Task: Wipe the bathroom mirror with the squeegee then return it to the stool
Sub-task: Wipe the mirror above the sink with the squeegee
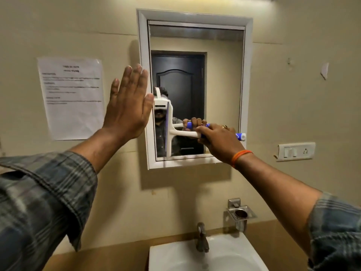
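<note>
- Plaid sleeves (43, 202) fill the nearest ground at 8 and 4 o'clock, both forearms reaching up towards the wall.
- Down at 6 o'clock sits a white washbasin (244, 249) with a metal tap (202, 239) standing at its back edge; a steel tumbler holder (241, 214) is fixed to the wall just to its 1 o'clock.
- His right hand (218, 143), with an orange thread at the wrist and a ring on one finger, is curled round the blue grip of the squeegee (175, 132); its white blade stands upright against the glass near the mirror's left edge.
- His left hand (129, 102) is flat, fingers straight and together, raised over the mirror's left frame, holding nothing.
- Behind them hangs the white-framed mirror (248, 75), showing a dark door.
- At 9 o'clock a printed notice (72, 98) is stuck to the wall; at 3 o'clock is a switch plate (296, 151).
</note>
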